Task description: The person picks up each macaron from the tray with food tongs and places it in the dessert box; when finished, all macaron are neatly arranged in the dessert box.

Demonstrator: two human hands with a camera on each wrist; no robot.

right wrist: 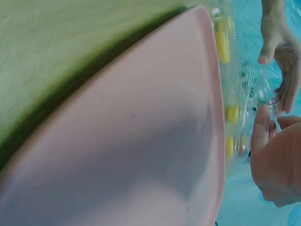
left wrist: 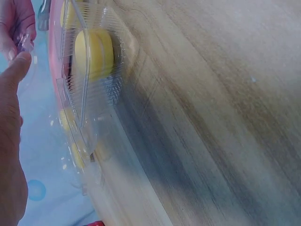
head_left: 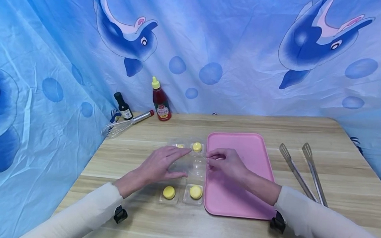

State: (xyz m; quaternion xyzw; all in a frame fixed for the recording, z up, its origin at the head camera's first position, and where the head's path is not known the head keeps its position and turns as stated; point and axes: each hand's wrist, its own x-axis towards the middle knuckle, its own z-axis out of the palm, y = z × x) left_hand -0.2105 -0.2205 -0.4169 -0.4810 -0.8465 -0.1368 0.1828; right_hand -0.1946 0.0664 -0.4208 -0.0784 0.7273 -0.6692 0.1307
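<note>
Several yellow macarons sit in small clear plastic boxes on the table: one macaron point(head_left: 169, 192) at the near left, another macaron point(head_left: 196, 192) beside the pink tray point(head_left: 237, 206), and a far macaron point(head_left: 197, 146). Between the hands is a clear plastic lid point(right wrist: 264, 89), hard to make out from above. My right hand point(head_left: 228, 165) pinches its edge between thumb and fingers, over the tray's left side. The left hand point(head_left: 158, 165) is held above the boxes, fingers extended and thumb apart, close to the lid; whether it touches it I cannot tell. It partly hides the far-left macaron point(head_left: 179, 146).
At the back left stand a red sauce bottle point(head_left: 162, 107) and a small dark bottle point(head_left: 124, 108), with a whisk point(head_left: 126, 124) leaning by them. Metal tongs point(head_left: 302, 172) lie right of the tray, near the right forearm. A blue dolphin curtain point(head_left: 240, 89) hangs behind.
</note>
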